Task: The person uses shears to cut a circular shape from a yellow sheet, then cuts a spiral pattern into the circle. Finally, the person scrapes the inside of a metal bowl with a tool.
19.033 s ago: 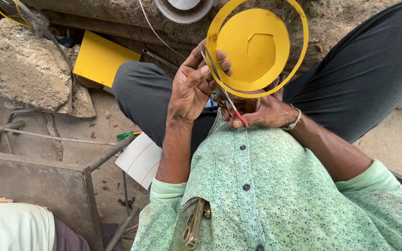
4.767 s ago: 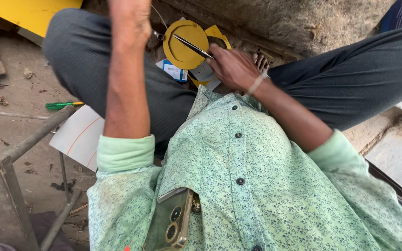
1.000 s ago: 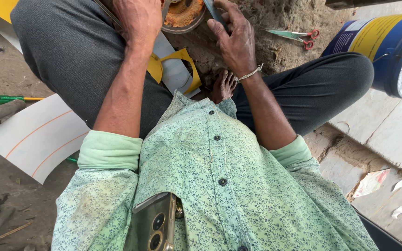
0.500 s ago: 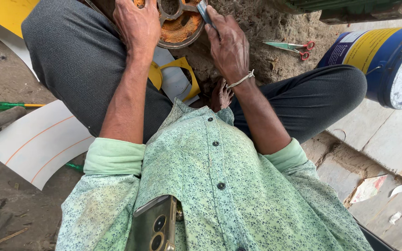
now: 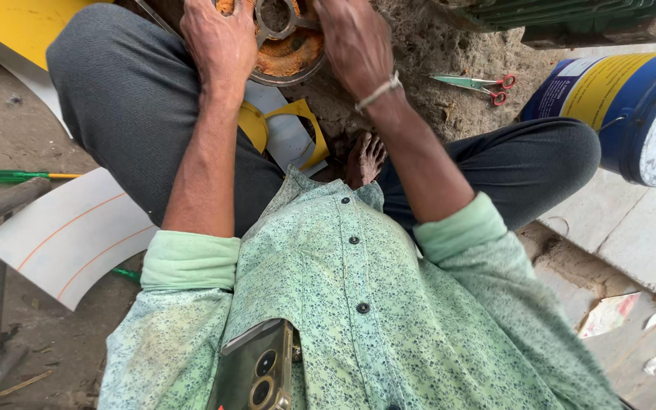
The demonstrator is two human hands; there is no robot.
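Both forearms are stretched forward from rolled-up sleeves. The left hand (image 5: 219,39) is laid palm down with the fingers curled over. The right hand (image 5: 354,42) is likewise turned palm down, a thin band worn at its wrist.

Person: pale green button-front shirt (image 5: 389,319) with fine dark speckled print, dark round buttons, sleeves turned up into plain green cuffs, dark grey trousers (image 5: 123,99), thin light bracelet (image 5: 378,93) at the right wrist, feet bare.
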